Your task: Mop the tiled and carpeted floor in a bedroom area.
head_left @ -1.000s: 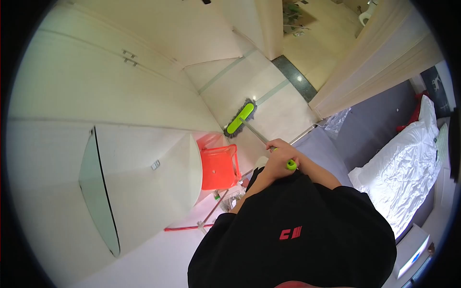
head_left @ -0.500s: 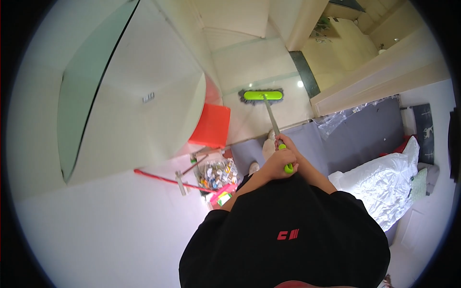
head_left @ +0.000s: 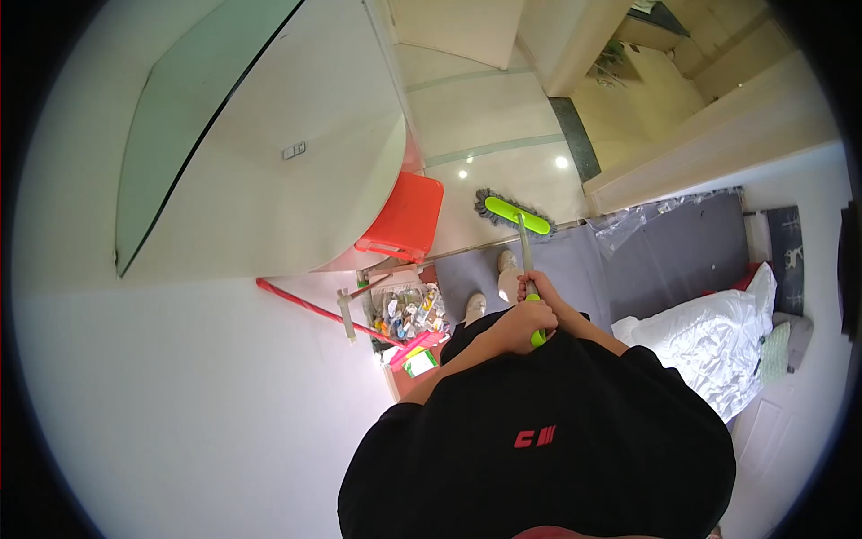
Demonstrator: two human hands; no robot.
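A flat dust mop with a bright green head plate (head_left: 518,216) and a grey fringe lies on the glossy tiles ahead of me, its head slanting down to the right. Its pole (head_left: 525,247) runs back toward my body. Wrapped round the green grip at the near end is my left hand (head_left: 528,324). Farther up, where the grip meets the pole, my right hand (head_left: 538,287) is closed on it. The lower right of the mop head is close to the edge of the grey mat (head_left: 575,260).
A red plastic stool (head_left: 409,216) stands left of the mop. Near my left arm are a bin of small items (head_left: 409,310) and a red pole (head_left: 314,310). To the right lie clear plastic film (head_left: 620,229) and a silvery-white sheet (head_left: 700,332). A doorway opens ahead right.
The mop head has come nearer to me and a little right, turning from level to slanted. Both hands still hold the handle, slightly lower in view.
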